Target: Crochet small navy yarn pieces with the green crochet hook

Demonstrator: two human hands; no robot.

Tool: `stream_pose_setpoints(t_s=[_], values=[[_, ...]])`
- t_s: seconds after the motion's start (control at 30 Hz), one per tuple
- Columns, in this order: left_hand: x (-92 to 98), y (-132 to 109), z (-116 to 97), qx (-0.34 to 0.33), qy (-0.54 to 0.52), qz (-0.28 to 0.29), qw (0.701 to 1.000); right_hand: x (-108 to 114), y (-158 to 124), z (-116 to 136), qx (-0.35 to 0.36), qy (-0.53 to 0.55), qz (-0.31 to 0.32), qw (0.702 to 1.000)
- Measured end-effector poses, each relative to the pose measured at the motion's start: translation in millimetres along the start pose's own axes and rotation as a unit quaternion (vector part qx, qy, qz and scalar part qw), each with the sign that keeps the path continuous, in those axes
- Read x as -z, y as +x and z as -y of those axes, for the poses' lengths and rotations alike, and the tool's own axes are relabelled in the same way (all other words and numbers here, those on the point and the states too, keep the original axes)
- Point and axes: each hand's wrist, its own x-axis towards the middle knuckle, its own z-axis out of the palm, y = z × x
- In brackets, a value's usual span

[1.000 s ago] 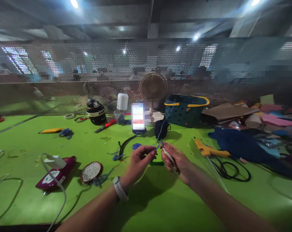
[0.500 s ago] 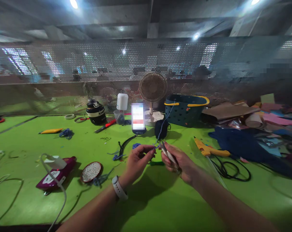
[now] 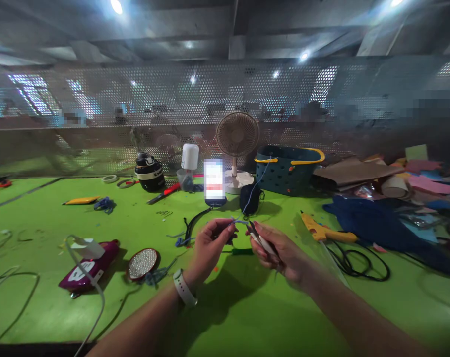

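Observation:
Blue yarn is pinched between the thumb and fingers of my left hand, which wears a pale watch band. My right hand grips white-handled snips, their dark blades pointing up and left beside the yarn, slightly parted. Whether the blades touch the yarn I cannot tell. A light blue strand climbs from the hands to a dark teal basket with yellow handles, passing in front of a dark yarn ball. Below the hands lies a green tool, partly hidden.
Behind the hands stand a phone and a fan. A yellow glue gun, its black cord and dark blue cloth lie right. Left are a beaded round piece, a purple power strip and a red-handled knife.
My left hand has moved slightly left and up, with more yarn showing between the hands. The snips' blades now show apart. The whole view has shifted a little.

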Motion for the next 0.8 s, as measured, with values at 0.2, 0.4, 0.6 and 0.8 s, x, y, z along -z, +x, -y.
stream_pose_setpoints(t_s=[0.2, 0.4, 0.6, 0.8], values=[[-0.9, -0.6, -2.8, 0.001, -0.011, -0.006, 1.000, 1.1, 1.3, -2.0, -0.018, -0.007, -0.003, 1.000], [-3.1, -2.9, -2.6, -0.002, 0.006, -0.008, 1.000, -0.2, 3.2, -4.3, -0.014, 0.003, -0.008, 1.000], [-3.1, -2.8, -3.3, 0.001, 0.009, 0.002, 1.000, 2.4, 5.2, -6.7, -0.002, 0.018, 0.003, 1.000], [-1.1, -4.1, 0.3, -0.016, 0.044, 0.025, 0.999, 4.8, 8.1, -9.1, 0.014, 0.036, 0.013, 0.999]])
